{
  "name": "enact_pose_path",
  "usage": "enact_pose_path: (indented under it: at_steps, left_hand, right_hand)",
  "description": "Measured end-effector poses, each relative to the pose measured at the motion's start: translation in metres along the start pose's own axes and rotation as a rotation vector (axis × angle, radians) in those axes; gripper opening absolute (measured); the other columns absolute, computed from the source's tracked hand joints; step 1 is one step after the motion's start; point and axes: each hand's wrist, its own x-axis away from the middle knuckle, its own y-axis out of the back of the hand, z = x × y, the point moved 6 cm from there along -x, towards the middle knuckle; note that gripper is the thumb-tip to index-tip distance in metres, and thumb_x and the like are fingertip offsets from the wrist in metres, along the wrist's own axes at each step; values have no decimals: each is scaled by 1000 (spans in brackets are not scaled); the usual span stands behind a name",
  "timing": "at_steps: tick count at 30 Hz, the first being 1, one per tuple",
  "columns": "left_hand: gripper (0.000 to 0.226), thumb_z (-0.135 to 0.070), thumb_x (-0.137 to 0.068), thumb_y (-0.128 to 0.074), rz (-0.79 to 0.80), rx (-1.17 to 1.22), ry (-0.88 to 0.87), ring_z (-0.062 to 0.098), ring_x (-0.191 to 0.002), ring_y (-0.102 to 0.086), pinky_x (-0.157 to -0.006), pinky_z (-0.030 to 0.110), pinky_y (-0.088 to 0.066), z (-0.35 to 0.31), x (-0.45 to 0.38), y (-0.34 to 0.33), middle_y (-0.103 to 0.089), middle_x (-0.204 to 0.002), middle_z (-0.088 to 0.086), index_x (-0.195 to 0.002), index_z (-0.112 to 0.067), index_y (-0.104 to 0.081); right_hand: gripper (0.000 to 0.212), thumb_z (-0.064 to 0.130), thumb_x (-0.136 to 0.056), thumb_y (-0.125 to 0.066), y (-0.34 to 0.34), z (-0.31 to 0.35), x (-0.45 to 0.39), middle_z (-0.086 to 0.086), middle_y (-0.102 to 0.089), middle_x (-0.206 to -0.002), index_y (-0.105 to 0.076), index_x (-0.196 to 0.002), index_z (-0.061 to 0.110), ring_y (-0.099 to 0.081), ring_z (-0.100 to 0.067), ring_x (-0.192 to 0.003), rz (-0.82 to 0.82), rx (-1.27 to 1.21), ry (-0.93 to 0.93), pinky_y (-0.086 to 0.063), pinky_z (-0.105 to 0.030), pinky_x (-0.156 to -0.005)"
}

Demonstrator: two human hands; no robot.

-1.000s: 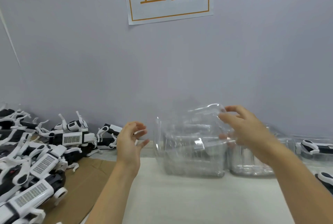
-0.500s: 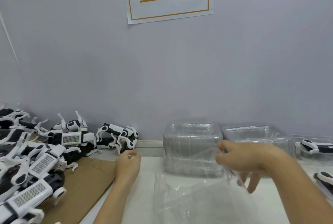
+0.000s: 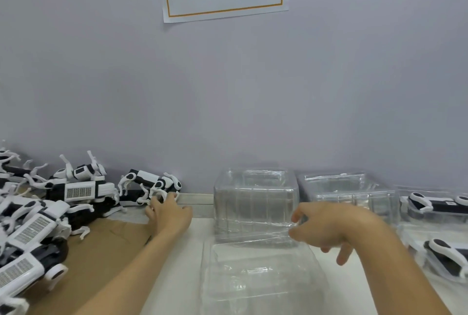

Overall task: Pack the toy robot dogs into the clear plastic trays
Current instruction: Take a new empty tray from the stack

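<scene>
A second ago the right hand [image 3: 331, 228] was lifting one clear tray off the stack [image 3: 254, 203] while the left hand [image 3: 169, 213] hung in the air with nothing in it. Now that tray [image 3: 260, 279] lies flat on the table [image 3: 374, 286], just below and nearer than the right hand, directly in front of the stack it came from. The right hand hovers over the tray's far edge with fingers loosely spread and drooping; it appears to have just let go, though whether a fingertip still brushes the clear rim cannot be told (the plastic is nearly invisible there). The left hand has dropped to the table and reached out to the left, and its fingers now touch the nearest dog [image 3: 152, 183], a white and black one lying against the wall; they look bent around a leg or its underside, but the grip itself is hidden behind the hand.

Further left of that hand, more dogs [image 3: 38, 221] are heaped on brown cardboard [image 3: 101, 246]. To the right of the right hand stands a second stack [image 3: 349, 188], and beyond it packed trays [image 3: 435, 205] already hold dogs.

So the empty tray is set out and ready, and the work seems to have turned from fetching a tray to fetching a dog. The likely next need is a firm hold on that dog, clear of its neighbours' tangled legs, before carrying it rightward to the waiting tray
</scene>
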Motion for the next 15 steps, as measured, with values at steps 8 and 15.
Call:
enact_pose_path:
  at_steps: [8, 15]
  left_hand:
    - [61, -27, -92, -58, 145, -217, -35, 35, -143, -22, -114, 45, -28, 17, -44, -2, -27, -158, 7, -150, -29, -40]
    - [45, -17, -80, -79, 3, -107, -147, 34, -116, -53, -97, 45, -46, 1, -43, 10, -57, -121, 12, -124, -19, -68]
  right_hand:
    - [48, 40, -97, -51, -2, 0, -3, 2, -53, -125, -41, -143, 33, -63, -15, -99, 11, -34, 62, -62, -37, -81]
    - [50, 41, -98, -51, -3, 2, -3, 3, -52, -129, -39, -146, 33, -62, -17, -102, 15, -34, 90, -60, -37, -86]
